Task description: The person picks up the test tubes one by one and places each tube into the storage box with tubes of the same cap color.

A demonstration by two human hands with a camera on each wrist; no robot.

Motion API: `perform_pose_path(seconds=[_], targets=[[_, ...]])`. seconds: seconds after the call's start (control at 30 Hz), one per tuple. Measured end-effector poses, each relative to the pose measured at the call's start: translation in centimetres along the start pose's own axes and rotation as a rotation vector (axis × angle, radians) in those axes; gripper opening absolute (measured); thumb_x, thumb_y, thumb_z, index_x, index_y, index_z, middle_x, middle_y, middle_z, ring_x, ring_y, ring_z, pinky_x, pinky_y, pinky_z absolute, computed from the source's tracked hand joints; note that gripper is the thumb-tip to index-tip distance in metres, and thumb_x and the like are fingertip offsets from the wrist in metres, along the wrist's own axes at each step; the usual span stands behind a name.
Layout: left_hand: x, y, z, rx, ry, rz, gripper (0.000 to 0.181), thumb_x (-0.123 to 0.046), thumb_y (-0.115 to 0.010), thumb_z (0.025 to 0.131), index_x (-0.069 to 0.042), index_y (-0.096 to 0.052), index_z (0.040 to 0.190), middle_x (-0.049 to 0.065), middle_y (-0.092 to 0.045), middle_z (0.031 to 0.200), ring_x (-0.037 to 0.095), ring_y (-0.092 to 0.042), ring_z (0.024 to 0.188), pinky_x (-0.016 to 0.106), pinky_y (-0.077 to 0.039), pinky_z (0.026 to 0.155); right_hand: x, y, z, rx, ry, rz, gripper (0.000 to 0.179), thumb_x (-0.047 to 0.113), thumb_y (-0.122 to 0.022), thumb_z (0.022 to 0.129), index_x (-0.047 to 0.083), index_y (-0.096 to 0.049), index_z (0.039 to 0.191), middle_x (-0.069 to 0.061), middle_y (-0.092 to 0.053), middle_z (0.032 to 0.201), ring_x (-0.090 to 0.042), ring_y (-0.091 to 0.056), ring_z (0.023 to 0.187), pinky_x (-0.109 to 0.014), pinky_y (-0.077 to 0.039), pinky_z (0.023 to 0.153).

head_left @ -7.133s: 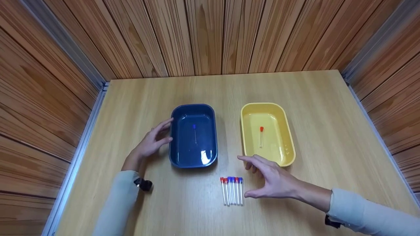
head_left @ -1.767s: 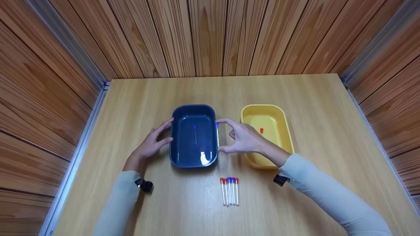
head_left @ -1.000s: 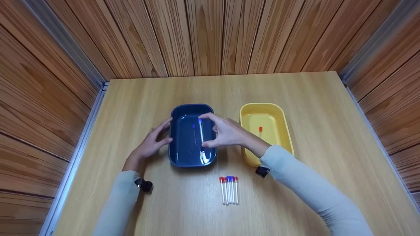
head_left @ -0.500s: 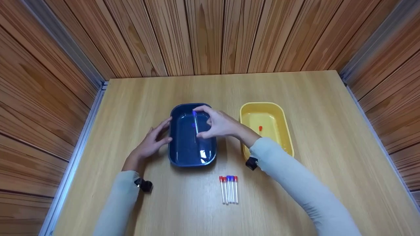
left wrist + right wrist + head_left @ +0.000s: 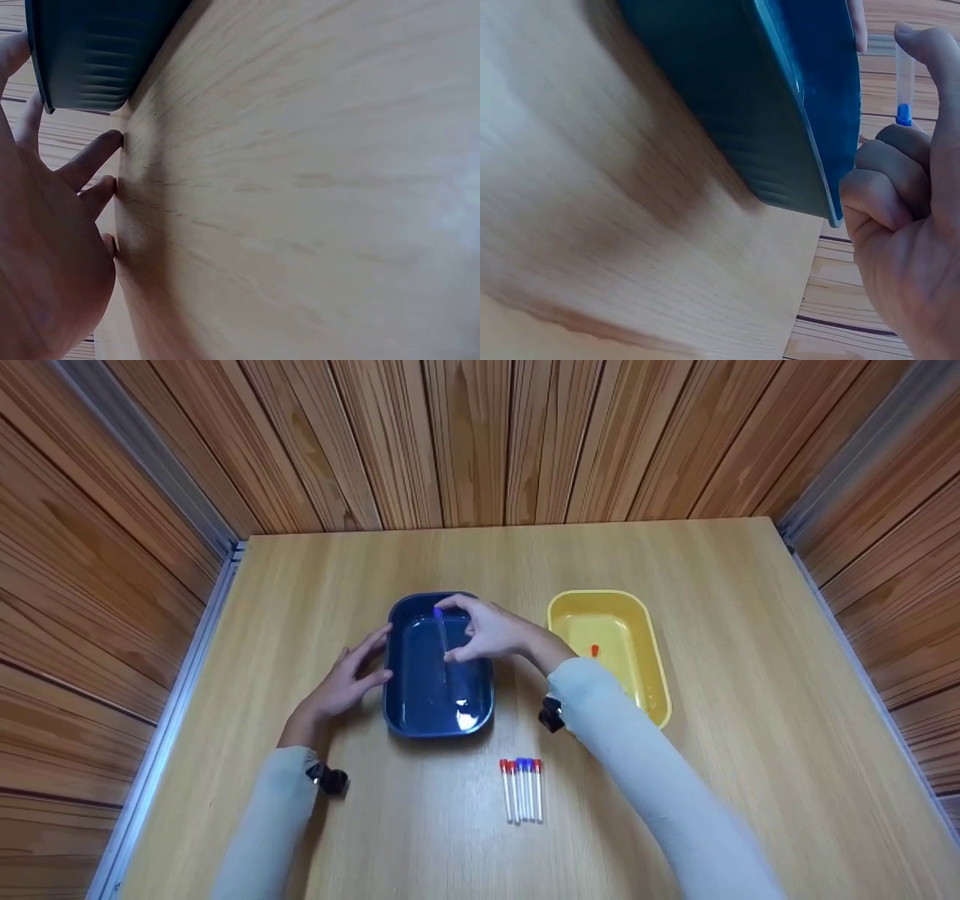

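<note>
My right hand (image 5: 495, 630) pinches a blue-capped test tube (image 5: 441, 634) lengthwise between thumb and index finger, above the blue tray (image 5: 416, 709). In the right wrist view the tube (image 5: 904, 79) spans those two fingertips, while the other fingers are curled in. Another tube lies on the tray floor, mostly hidden behind the held one. At the tray's left side my left hand (image 5: 341, 682) touches the rim with extended thumb and index finger. The left wrist view shows that hand's other fingers (image 5: 94, 157) resting on the table.
A yellow tray (image 5: 654, 675) stands to the right, holding a red-capped tube (image 5: 595, 650) partly hidden by my right arm. Several red- and blue-capped tubes (image 5: 521, 791) lie in a row in front of the trays. Wood-panelled walls (image 5: 480, 442) border the table.
My right hand has taken a blue-capped tube from the row's right end, carried it to the blue tray and moved farther left and back over it. My left hand stays at the rim.
</note>
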State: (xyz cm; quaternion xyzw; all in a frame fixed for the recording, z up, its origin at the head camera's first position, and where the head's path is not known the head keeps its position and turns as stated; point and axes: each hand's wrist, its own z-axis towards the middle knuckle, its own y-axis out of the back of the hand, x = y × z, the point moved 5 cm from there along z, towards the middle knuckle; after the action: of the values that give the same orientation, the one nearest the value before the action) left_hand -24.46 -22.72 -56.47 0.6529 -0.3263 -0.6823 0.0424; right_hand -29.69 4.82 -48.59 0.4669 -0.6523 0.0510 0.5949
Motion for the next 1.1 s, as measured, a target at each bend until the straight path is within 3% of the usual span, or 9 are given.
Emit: perform_pose_path(seconds=[0.33,0.67,0.93,1.1], targets=[[-0.1,-0.1,0.2,0.002,0.003,0.009,0.075,-0.033,-0.063,0.116,-0.027,-0.026,0.181,0.020,-0.035,0.185,0.045,-0.030,0.175,0.075,0.015,0.139,0.2,-0.1,0.5,0.029,-0.077,-0.034,0.084,0.036,-0.085,0.099,0.031,-0.041,0.170,-0.015,-0.042,0.176,-0.038,-0.060,0.147,-0.057,-0.054,0.127],[0.4,0.0,0.1,0.011,0.014,-0.023,0.072,-0.032,-0.060,0.117,-0.029,-0.026,0.181,0.017,-0.033,0.186,0.045,-0.026,0.176,0.075,0.017,0.139,0.8,-1.2,2.1,0.049,-0.084,-0.050,0.084,0.038,-0.083,0.103,0.024,-0.038,0.172,-0.016,-0.044,0.175,-0.035,-0.060,0.145,-0.057,-0.050,0.131],[0.2,0.0,0.0,0.018,0.011,-0.020,0.072,-0.031,-0.060,0.118,-0.029,-0.026,0.181,0.017,-0.032,0.187,0.046,-0.026,0.176,0.076,0.018,0.138,0.6,-2.2,2.7,0.052,-0.081,-0.009,0.085,0.035,-0.082,0.103,0.023,-0.037,0.173,-0.016,-0.056,0.159,-0.031,-0.067,0.130,-0.054,-0.053,0.127],[0.1,0.1,-0.1,0.020,0.008,-0.019,0.072,-0.030,-0.060,0.118,-0.029,-0.025,0.181,0.017,-0.033,0.187,0.046,-0.026,0.176,0.076,0.018,0.138,0.6,-2.4,3.0,0.050,-0.081,-0.020,0.085,0.034,-0.082,0.103,0.021,-0.036,0.174,-0.016,-0.052,0.166,-0.031,-0.067,0.131,-0.055,-0.047,0.133]])
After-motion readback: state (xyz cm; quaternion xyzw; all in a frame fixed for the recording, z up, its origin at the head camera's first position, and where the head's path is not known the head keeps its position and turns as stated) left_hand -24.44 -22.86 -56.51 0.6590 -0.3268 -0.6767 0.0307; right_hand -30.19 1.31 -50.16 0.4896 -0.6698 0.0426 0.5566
